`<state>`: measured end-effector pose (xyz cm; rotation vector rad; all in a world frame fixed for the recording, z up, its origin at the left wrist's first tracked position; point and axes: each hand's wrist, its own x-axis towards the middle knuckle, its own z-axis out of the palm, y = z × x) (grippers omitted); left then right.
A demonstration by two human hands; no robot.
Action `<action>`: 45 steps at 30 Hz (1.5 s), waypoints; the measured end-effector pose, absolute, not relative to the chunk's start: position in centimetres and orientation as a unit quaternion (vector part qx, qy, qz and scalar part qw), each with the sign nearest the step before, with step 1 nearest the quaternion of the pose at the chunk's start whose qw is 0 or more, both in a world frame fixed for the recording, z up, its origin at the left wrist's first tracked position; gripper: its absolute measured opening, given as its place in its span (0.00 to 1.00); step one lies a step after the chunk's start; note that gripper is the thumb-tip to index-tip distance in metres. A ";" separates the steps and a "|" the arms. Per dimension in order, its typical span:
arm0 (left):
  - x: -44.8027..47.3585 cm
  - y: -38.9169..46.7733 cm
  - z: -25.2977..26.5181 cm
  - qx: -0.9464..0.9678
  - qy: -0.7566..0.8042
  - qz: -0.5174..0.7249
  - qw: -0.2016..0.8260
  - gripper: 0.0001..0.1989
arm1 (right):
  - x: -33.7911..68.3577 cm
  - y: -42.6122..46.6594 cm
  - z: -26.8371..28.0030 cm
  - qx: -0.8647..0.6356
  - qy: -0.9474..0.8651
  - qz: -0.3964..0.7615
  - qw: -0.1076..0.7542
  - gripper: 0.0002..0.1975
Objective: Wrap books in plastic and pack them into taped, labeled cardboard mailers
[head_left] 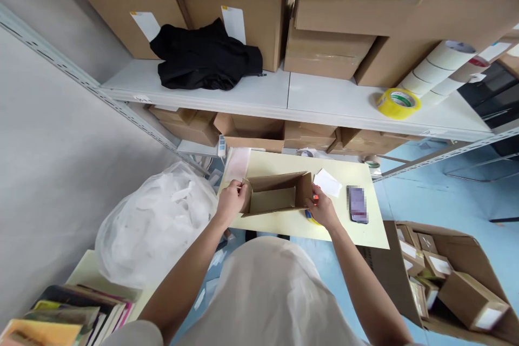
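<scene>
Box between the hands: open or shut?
Open. The cardboard box, held by the left hand and right hand, shows its inner walls from above; no flap covers the opening.

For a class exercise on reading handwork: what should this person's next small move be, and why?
Probably a gentle adjustment with both hands to square up the cardboard box: its top stands open, and the left hand holds one end while the right hand holds the other, so both could guide it evenly over the table.
</scene>
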<state>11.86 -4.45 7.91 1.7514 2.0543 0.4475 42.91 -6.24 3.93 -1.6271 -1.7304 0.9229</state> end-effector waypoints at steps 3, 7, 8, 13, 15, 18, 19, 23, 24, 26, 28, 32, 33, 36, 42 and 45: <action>11.9 -4.5 8.0 0.621 0.724 0.189 0.234 0.13 | 42.6 -6.2 4.8 -0.613 -0.645 0.368 0.271 0.30; 12.3 -5.1 8.2 0.624 0.697 0.213 0.281 0.14 | 41.7 -6.5 5.9 -0.598 -0.675 0.360 0.239 0.30; 12.5 -5.3 8.2 0.633 0.687 0.209 0.289 0.15 | 41.4 -6.6 6.2 -0.605 -0.683 0.340 0.228 0.30; 11.9 -6.0 7.7 0.718 0.608 0.157 0.301 0.22 | 40.9 -7.3 6.6 -0.589 -0.741 0.278 0.162 0.31; 11.0 -6.0 7.3 0.754 0.557 0.137 0.319 0.26 | 41.6 -7.6 6.3 -0.561 -0.762 0.292 0.140 0.35; 9.5 -6.0 6.7 0.793 0.484 0.123 0.351 0.35 | 42.9 -7.8 5.7 -0.526 -0.778 0.321 0.124 0.41; 9.2 -6.1 6.5 0.799 0.471 0.123 0.354 0.39 | 43.3 -7.8 5.5 -0.519 -0.779 0.328 0.128 0.40; 9.0 -6.7 5.4 0.784 0.491 0.164 0.344 0.40 | 43.7 -7.8 4.7 -0.529 -0.756 0.341 0.181 0.29; 9.2 -6.9 5.1 0.771 0.503 0.184 0.345 0.35 | 43.6 -7.8 4.6 -0.535 -0.747 0.343 0.197 0.26; 9.5 -7.1 4.5 0.742 0.525 0.226 0.351 0.25 | 43.2 -7.8 4.2 -0.546 -0.727 0.348 0.229 0.20; 9.7 -7.2 3.9 0.715 0.541 0.260 0.358 0.21 | 42.7 -7.8 3.7 -0.563 -0.699 0.356 0.261 0.17; 10.0 -6.9 2.9 0.647 0.574 0.306 0.398 0.25 | 42.0 -7.5 2.8 -0.614 -0.629 0.367 0.305 0.22; 10.0 -6.7 2.7 0.628 0.580 0.318 0.410 0.26 | 42.1 -7.2 2.7 -0.623 -0.624 0.356 0.309 0.27; 10.0 -6.4 2.0 0.580 0.586 0.352 0.443 0.30 | 42.5 -5.9 3.6 -0.624 -0.647 0.307 0.313 0.43; 10.2 -6.1 1.7 0.534 0.591 0.359 0.486 0.33 | 42.8 -2.6 6.8 -0.538 -0.752 0.264 0.273 0.46; 10.1 -6.2 1.7 0.527 0.586 0.369 0.492 0.34 | 42.1 -2.5 6.8 -0.521 -0.771 0.263 0.255 0.34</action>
